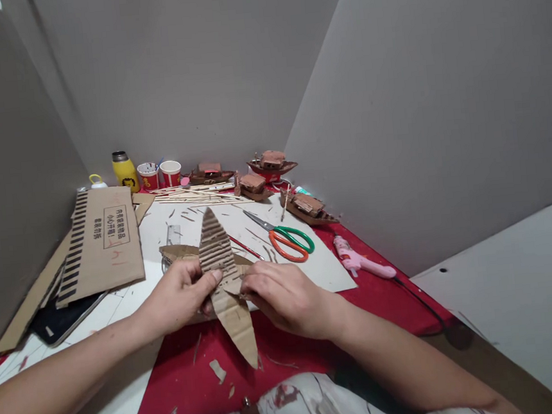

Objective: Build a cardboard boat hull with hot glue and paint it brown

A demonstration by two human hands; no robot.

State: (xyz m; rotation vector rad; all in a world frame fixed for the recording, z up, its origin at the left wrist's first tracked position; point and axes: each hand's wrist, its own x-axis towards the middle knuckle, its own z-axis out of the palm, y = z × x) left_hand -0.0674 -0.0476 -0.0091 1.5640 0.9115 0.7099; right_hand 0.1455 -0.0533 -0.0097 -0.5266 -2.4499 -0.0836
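Observation:
A pointed, leaf-shaped cardboard piece (236, 323) is held upright over the table's front part. Ridged corrugation shows on its upper half, while the lower half has a smooth paper face. My left hand (180, 299) grips it at the middle from the left, thumb on the front. On the right edge, my right hand (291, 299) is closed with fingertips pinching what looks like a torn flap of the paper layer; the exact grip is partly hidden. Behind the hands lies another curved cardboard piece (178, 251), partly covered.
Scissors (286, 241) and a red pencil-like stick (246, 247) lie on white board (330, 273). A pink glue gun (362, 260) is at right. Several cardboard boats (307, 205), wooden sticks (197, 194), paper cups (171, 173) and a yellow bottle (125, 173) stand behind. Cardboard sheets (101, 261) lie left.

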